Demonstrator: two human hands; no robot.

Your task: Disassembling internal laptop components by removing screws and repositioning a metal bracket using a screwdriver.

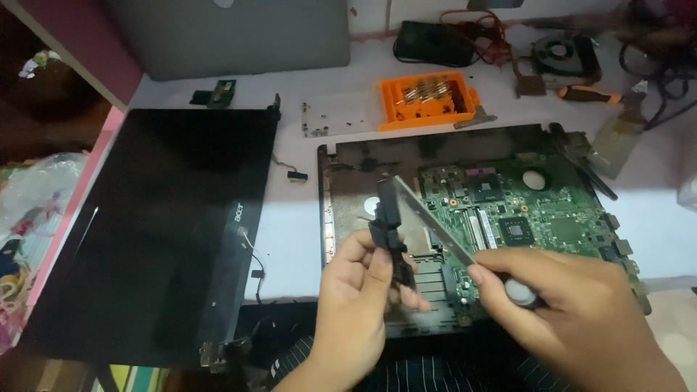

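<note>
Our left hand [359,290] pinches an upright black part [388,225] at frame centre, while our right hand [573,305] grips a flat metal tool [432,221] slanting up-left to touch it.

Brightness: moderate overall, brightest on the white desk [305,218], dim toward the left edge and lower corners.
Light source: seems to fall from above and ahead; the far desk is slightly washed out.
Shadows: soft; a faint one lies under the detached black screen panel [145,232].
Glare: a dull sheen on the screen panel, a pale streak along the metal tool [428,218].
Sharpness: soft throughout; the green circuit board [537,210] shows little fine detail.
Blur: both hands and the far cables are smeared.
Edges: upper right clutter is murky.
</note>
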